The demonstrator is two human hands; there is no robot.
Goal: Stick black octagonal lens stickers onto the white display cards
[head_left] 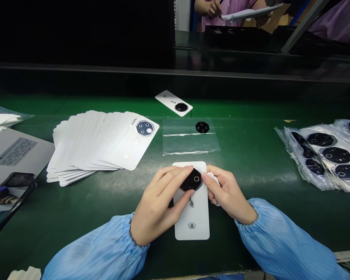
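Observation:
A white phone back cover (192, 217) lies flat on the green belt in front of me. My left hand (157, 206) rests on its left side, fingers pressed on a black round camera lens piece (192, 181) near the cover's top. My right hand (226, 192) is closed at the cover's right edge, pinching the lens piece's rim and bunching something white and crumpled in its fingers. Both sleeves are light blue.
A fanned stack of white covers (96, 146) lies to the left. A clear plastic bag (189, 138) with one black lens piece (202, 127) is ahead, a finished cover (173, 103) beyond it. Bags of lens pieces (323, 155) sit right. Another person's hands (212, 7) hold paper across the belt.

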